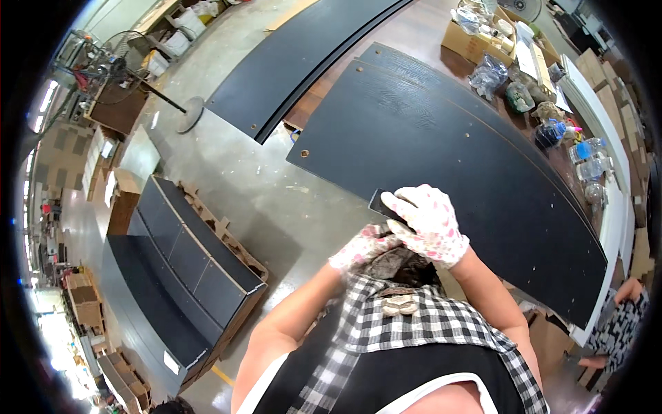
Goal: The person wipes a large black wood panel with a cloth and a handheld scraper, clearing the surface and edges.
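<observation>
Both my hands wear white gloves with pink spots and meet in front of my apron, at the near edge of a large black panel (420, 117). My right hand (431, 224) is closed on a small black block (378, 201), which sticks out past its fingertips over the panel's edge. Just below and to the left, my left hand (365, 247) is closed, its fingers curled close under the right hand. Crumpled, dirty grey cloth (392, 263) lies against the left hand; whether the fingers grip it is hidden.
Another long black panel (289, 65) lies beyond. Black panels are stacked (200, 269) at left, near a stand fan (189, 114). A cardboard box (476, 43), plastic bags and bottles (587, 150) line the table's far right. Another person (617, 324) is at the right edge.
</observation>
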`<control>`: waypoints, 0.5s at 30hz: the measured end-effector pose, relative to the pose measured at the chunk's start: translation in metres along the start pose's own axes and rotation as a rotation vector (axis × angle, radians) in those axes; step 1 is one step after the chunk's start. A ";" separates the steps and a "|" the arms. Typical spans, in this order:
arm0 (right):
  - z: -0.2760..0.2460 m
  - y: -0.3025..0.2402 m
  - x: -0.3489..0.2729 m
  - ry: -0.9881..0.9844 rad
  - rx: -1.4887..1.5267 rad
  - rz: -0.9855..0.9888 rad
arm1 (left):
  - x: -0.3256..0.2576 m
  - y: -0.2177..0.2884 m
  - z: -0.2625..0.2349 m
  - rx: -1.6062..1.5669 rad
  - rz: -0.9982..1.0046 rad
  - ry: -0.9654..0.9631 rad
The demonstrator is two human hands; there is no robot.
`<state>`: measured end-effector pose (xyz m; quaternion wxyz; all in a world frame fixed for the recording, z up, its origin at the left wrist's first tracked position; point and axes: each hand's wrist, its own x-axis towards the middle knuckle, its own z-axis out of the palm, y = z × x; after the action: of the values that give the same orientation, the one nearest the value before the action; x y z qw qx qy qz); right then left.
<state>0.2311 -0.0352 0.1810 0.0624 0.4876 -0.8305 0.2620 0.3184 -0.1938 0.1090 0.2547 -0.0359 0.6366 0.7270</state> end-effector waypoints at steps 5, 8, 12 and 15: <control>0.045 -0.021 0.029 -0.038 -0.134 0.000 | -0.028 -0.049 -0.059 0.101 -0.121 0.122; 0.075 -0.035 0.073 -0.003 -0.138 -0.081 | -0.040 -0.067 -0.071 0.023 -0.075 0.165; 0.112 -0.051 0.126 0.006 -0.167 -0.082 | -0.051 -0.055 -0.079 0.048 -0.073 0.179; 0.103 -0.054 0.117 0.024 -0.180 -0.093 | -0.051 -0.071 -0.089 0.003 -0.040 0.171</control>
<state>0.2321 -0.1977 0.1555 0.1281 0.5148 -0.8263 0.1892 0.3683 -0.2903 0.0469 0.2142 -0.1102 0.6563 0.7150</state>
